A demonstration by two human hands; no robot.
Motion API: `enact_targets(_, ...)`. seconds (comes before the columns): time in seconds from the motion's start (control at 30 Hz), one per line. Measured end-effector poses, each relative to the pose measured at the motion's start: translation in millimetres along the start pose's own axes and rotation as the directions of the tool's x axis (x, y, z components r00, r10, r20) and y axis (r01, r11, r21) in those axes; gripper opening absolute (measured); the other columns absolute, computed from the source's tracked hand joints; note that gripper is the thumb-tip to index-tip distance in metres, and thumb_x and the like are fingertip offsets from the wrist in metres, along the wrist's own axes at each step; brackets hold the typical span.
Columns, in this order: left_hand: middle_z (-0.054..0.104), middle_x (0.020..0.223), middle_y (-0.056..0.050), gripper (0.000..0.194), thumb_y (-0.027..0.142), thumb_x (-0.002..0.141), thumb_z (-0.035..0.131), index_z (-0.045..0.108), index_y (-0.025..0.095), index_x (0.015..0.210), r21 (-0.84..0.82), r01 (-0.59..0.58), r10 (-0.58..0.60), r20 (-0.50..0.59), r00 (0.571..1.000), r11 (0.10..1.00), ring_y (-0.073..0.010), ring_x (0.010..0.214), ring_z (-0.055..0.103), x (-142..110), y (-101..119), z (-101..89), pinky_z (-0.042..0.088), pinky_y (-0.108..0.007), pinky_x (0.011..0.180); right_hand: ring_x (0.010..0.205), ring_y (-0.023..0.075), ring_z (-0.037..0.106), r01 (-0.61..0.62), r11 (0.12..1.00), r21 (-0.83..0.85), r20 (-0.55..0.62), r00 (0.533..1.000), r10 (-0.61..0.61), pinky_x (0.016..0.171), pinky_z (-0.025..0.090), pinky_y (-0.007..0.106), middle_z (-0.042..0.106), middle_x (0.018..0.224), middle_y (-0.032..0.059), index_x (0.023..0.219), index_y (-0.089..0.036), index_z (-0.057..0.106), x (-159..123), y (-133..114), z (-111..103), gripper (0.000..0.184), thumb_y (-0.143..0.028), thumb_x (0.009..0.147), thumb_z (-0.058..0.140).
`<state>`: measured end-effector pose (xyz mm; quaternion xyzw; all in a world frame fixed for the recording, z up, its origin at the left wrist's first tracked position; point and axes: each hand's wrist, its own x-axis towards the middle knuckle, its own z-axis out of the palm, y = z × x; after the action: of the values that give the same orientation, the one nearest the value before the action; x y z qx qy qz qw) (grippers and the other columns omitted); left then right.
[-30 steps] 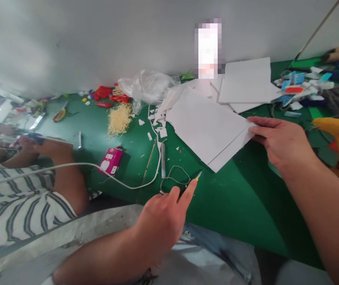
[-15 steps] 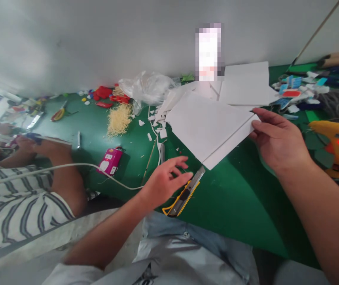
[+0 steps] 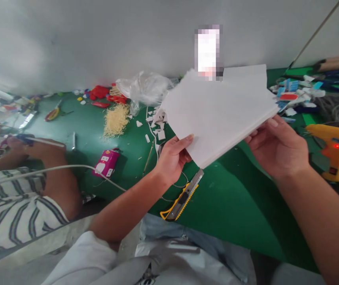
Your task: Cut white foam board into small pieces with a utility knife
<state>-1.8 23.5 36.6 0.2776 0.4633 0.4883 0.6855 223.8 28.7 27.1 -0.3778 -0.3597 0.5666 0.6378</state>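
A large white board [image 3: 219, 113], thick at its near edge, is held up over the green table. My left hand [image 3: 173, 158] is closed on its left side, thumb on top and fingers mostly hidden underneath. At the near right edge, my right hand [image 3: 282, 148] grips with curled fingers below and the thumb against the rim. Just under the board's near corner lies a yellow utility knife [image 3: 182, 198], blade out and pointing toward the board. White scraps [image 3: 160, 134] are scattered left of the board.
An orange-yellow glue gun [image 3: 335, 148] with a red light stands at right. Blue, white and red pieces [image 3: 296, 95] lie beyond my right hand. To the left are a magenta power box [image 3: 106, 163], its cable, thin yellow sticks [image 3: 116, 120] and a co-worker's arm [image 3: 58, 170].
My left hand has moved up from beside the knife and taken hold of the board. My right hand has shifted slightly along the edge, and the separate-looking strip there no longer shows flat.
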Motion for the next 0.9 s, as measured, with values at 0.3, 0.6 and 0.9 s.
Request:
enact_targets(0.3, 0.073, 0.076, 0.002, 0.033, 0.036, 0.062, 0.091, 0.069, 0.020, 0.080, 0.038, -0.266, 0.267, -0.038, 0.963, 0.963, -0.0123, 0.064, 0.066, -3, -7, 3.1, 0.051, -0.024, 0.056, 0.060, 0.0101, 0.055, -0.064, 0.992, -0.107, 0.022, 0.998, 0.066, 0.062, 0.057, 0.028, 0.064, 0.067, -0.0064, 0.075, -0.030, 0.074, -8, 13, 4, 0.032, -0.051, 0.060, 0.094)
enact_targets(0.6, 0.080, 0.096, -0.005, 0.035, 0.043, 0.065, 0.091, 0.073, 0.021, 0.087, 0.006, -0.262, 0.261, -0.098, 0.960, 0.965, -0.0359, 0.118, 0.071, 2, -7, -1.7, 0.061, -0.049, 0.097, 0.065, 0.0170, 0.063, -0.126, 0.975, -0.186, -0.015, 0.992, 0.125, 0.066, 0.058, 0.037, 0.070, 0.073, -0.0019, 0.078, -0.031, 0.072, -11, 8, 10, 0.031, -0.046, 0.059, 0.092)
enact_targets(0.9, 0.079, 0.093, -0.001, 0.025, 0.035, 0.069, 0.083, 0.071, 0.023, 0.088, 0.039, -0.309, 0.311, -0.153, 0.938, 0.950, -0.0295, 0.115, 0.073, 0, -5, 0.9, 0.062, -0.043, 0.094, 0.062, 0.0190, 0.066, -0.122, 0.974, -0.192, 0.004, 0.992, 0.125, 0.067, 0.061, 0.040, 0.068, 0.063, -0.0026, 0.070, -0.031, 0.073, -11, 7, 14, 0.036, -0.055, 0.053, 0.093)
